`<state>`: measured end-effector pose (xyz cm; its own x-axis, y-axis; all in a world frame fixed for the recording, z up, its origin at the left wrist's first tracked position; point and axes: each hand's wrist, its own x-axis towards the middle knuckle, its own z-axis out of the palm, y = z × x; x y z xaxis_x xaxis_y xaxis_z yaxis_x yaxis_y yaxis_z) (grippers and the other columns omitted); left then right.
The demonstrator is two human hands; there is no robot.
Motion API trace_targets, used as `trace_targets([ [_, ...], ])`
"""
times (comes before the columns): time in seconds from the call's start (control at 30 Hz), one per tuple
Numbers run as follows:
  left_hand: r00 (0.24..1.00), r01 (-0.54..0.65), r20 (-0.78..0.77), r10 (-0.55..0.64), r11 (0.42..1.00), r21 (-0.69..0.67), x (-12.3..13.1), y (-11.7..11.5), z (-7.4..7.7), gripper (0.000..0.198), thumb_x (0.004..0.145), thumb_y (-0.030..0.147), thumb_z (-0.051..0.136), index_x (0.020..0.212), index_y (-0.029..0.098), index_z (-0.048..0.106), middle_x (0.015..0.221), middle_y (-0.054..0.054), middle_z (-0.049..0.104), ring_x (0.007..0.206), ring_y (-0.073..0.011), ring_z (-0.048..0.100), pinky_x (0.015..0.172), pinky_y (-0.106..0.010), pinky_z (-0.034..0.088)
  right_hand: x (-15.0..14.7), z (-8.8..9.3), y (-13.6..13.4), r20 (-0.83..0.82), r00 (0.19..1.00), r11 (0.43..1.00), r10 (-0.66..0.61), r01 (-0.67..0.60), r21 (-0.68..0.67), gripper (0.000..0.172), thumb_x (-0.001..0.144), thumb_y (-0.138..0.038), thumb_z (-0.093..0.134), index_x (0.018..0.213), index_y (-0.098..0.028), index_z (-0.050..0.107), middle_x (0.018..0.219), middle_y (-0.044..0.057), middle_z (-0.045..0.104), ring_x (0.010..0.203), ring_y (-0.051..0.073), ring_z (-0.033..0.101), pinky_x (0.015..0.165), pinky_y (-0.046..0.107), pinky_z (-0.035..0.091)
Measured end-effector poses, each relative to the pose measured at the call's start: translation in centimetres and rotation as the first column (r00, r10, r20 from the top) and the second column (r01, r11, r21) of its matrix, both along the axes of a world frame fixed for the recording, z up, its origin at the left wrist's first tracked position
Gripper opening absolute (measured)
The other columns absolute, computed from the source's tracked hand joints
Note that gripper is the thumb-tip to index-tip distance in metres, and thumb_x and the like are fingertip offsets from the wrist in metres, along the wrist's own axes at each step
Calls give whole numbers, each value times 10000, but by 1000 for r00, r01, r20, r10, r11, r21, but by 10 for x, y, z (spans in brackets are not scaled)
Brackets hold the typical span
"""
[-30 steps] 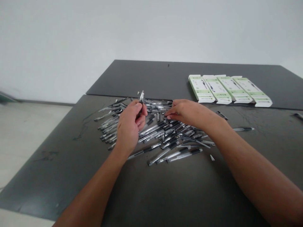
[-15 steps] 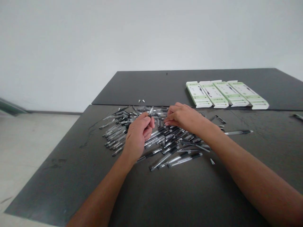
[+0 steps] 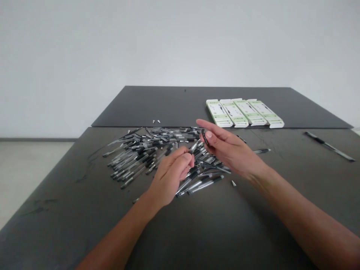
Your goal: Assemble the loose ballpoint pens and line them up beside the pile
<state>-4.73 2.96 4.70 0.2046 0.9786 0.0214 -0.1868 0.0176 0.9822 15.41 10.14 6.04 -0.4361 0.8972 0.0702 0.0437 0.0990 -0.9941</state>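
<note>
My left hand (image 3: 174, 170) is closed around a pen. The pen's silver cone tip (image 3: 194, 147) pokes out past the thumb and points up to the right, while its barrel is hidden in the fist. Just beyond the tip, my right hand (image 3: 227, 147) pinches a small black pen cap (image 3: 205, 137) between thumb and fingers, with the index finger stretched out. The cap and the tip are very close; whether they touch I cannot tell. Beneath both hands spreads a heap of clear-barrelled pens (image 3: 140, 155) with black grips.
Flattened green and white boxes (image 3: 242, 113) lie at the back right of the dark table (image 3: 56, 225). One pen (image 3: 329, 146) lies apart at the far right. Loose silver cone tips (image 3: 233, 183) rest by the right forearm, and two more sit behind the heap.
My right hand has risen from the heap with the pen cap and come up to the pen tip. My left hand has tilted the tip rightward. The view has swung right.
</note>
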Motion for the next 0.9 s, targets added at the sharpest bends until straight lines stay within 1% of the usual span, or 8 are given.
trace_targets([
  [0.03, 999, 26, -19, -26, 1000, -3, 3, -3, 0, 319, 1070, 387, 566, 820, 193, 608, 568, 89, 390, 482, -87, 287, 458, -216, 217, 2, -1, -11, -112, 994, 992, -4, -9, -123, 491, 1067, -511, 679, 1531, -350, 668, 1114, 25, 742, 918, 169, 644, 825, 319, 537],
  [0.1, 995, 71, -76, -71, 997, 6, 7, -9, -1, 346, 1114, 420, 554, 857, 199, 625, 555, 88, 433, 460, -83, 336, 452, -213, 262, 4, -3, -30, -265, 963, 967, -49, -20, -254, 355, 1033, -452, 745, 1375, -361, 778, 1082, 9, 733, 893, 153, 634, 806, 297, 537],
  [0.17, 986, 102, -139, -96, 994, 34, 10, -13, -3, 365, 1146, 450, 529, 892, 211, 635, 542, 92, 476, 435, -79, 393, 455, -207, 317, 4, -5, -42, -346, 929, 947, -132, 15, -321, 278, 986, -412, 808, 1257, -355, 822, 1085, 5, 745, 883, 149, 638, 780, 280, 543],
  [0.23, 978, 121, -175, -110, 991, 55, 12, -16, -3, 368, 1160, 470, 518, 924, 218, 645, 535, 97, 510, 415, -73, 436, 459, -200, 356, 6, -6, -47, -355, 906, 932, -229, 98, -350, 263, 935, -419, 859, 1184, -341, 832, 1106, 9, 768, 886, 153, 648, 759, 272, 551],
  [0.37, 958, 175, -241, -153, 982, 71, 14, -20, -1, 389, 1177, 489, 492, 944, 222, 655, 516, 101, 542, 408, -64, 484, 478, -182, 400, 10, -5, -48, -324, 889, 923, -324, 222, -313, 294, 862, -459, 923, 1109, -318, 850, 1086, 10, 803, 832, 141, 646, 746, 260, 558],
  [0.57, 933, 221, -314, -178, 970, 106, 14, -23, 3, 398, 1185, 508, 468, 992, 225, 670, 478, 103, 550, 403, -62, 506, 502, -174, 413, 11, -8, -49, -310, 901, 936, -305, 223, -273, 238, 885, -469, 919, 1077, -333, 883, 1034, -24, 829, 771, 94, 632, 712, 206, 534],
  [0.77, 926, 196, -346, -151, 976, 99, 14, -22, 0, 423, 1183, 524, 464, 1003, 217, 692, 463, 102, 540, 390, -76, 504, 507, -195, 415, 12, -10, -49, -286, 899, 938, -331, 282, -200, 270, 881, -475, 917, 1105, -327, 886, 1016, -4, 830, 855, 143, 694, 873, 305, 605],
  [0.9, 925, 181, -351, -145, 981, 73, 14, -22, -1, 451, 1171, 567, 470, 1025, 217, 715, 459, 101, 525, 379, -83, 482, 473, -203, 389, 13, -9, -48, -273, 894, 934, -354, 322, -157, 279, 873, -496, 919, 1106, -346, 888, 1005, 3, 840, 944, 181, 743, 963, 364, 620],
])
